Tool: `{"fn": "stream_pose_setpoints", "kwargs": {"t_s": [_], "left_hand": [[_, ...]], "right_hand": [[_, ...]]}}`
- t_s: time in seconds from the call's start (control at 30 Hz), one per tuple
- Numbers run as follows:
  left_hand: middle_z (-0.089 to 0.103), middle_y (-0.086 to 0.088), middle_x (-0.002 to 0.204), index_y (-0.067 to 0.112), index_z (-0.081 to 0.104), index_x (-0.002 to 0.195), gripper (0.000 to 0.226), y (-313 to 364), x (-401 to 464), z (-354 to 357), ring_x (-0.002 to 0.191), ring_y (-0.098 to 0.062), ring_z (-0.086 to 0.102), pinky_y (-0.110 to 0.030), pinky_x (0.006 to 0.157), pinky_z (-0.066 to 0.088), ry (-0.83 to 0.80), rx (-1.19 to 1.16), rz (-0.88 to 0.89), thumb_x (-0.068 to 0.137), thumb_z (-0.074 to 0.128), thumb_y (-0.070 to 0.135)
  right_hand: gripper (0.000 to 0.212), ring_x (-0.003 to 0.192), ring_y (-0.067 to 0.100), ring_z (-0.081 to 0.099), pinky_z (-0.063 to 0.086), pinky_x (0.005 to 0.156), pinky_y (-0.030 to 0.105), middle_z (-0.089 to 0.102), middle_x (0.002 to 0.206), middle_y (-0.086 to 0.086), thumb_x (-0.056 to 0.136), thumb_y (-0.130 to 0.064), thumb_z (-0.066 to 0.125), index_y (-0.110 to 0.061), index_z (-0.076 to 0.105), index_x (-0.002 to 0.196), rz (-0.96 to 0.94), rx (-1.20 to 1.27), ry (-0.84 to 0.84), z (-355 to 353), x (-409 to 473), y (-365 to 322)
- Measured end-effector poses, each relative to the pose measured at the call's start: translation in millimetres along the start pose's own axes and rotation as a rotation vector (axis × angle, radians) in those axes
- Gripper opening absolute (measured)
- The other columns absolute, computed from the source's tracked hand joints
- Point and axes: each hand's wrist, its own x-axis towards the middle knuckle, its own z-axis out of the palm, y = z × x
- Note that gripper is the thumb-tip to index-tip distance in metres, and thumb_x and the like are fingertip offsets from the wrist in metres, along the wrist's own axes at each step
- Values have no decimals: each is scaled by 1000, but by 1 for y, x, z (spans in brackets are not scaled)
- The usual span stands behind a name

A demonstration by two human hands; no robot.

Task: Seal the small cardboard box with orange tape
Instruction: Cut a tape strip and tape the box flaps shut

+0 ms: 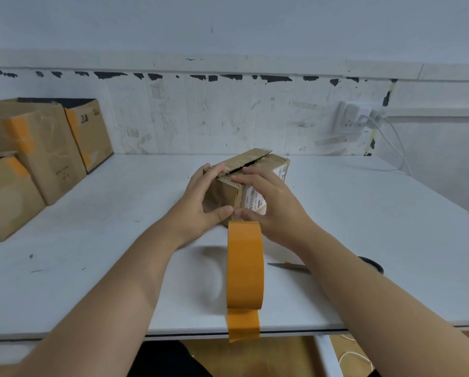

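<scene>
The small cardboard box sits mid-table, its top flaps nearly closed with a dark slit between them and a white label on its right side. My left hand clasps the box's near left corner, fingers on the top flap and thumb on the front face. My right hand grips the near right side, fingers pressing the top flap. The orange tape roll stands on edge just in front of the box, below both thumbs, apparently leaning on them. A loose tape end hangs over the table's front edge.
Scissors lie on the white table right of the roll, partly under my right forearm. Several taped cardboard boxes stand at the far left. A wall socket with a white cable is at the back right.
</scene>
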Motion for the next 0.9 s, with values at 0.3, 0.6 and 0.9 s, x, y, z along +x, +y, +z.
{"fn": "stream_pose_setpoints", "kwargs": {"t_s": [0.3,0.6,0.9], "left_hand": [[11,30,145,65,21,134,75,-4,1,-2,141,3,14,-26,113,22,-11,3,35,84,69,35],[16,47,133,64,25,130,71,0,-1,-1,133,19,14,-5,104,22,6,7,89,87,67,27],[31,26,137,47,34,137,65,0,1,2,135,3,29,-12,105,29,23,-35,92,84,66,29]], "right_hand": [[54,132,12,38,29,107,23,48,137,-2,78,-27,76,-23,56,129,-8,0,14,-1,2,1],[52,135,13,35,29,110,26,48,138,-1,81,-28,74,-23,56,130,-7,-8,21,-1,1,-1],[50,136,9,32,22,106,14,47,139,-3,82,-24,72,-24,56,129,16,27,33,0,1,-2]]}}
